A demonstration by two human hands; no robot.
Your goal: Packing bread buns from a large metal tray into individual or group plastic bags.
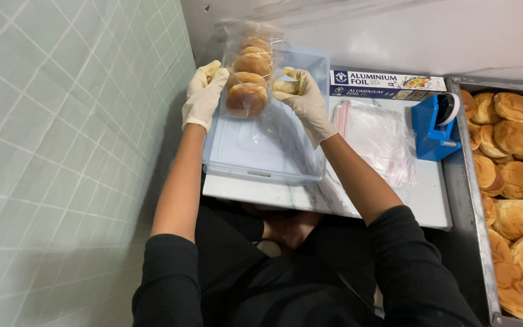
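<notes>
Above a pale-blue plastic lid (255,151), both latex-gloved hands, left (203,94) and right (302,97), grip a crinkly clear bag of round buns (248,75).

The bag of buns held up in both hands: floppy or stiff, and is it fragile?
Probably floppy: the bag of buns is thin clear film, and both the left hand and the right hand steady it. Likely light for its size. The soft buns could squash under a tight grip.
</notes>
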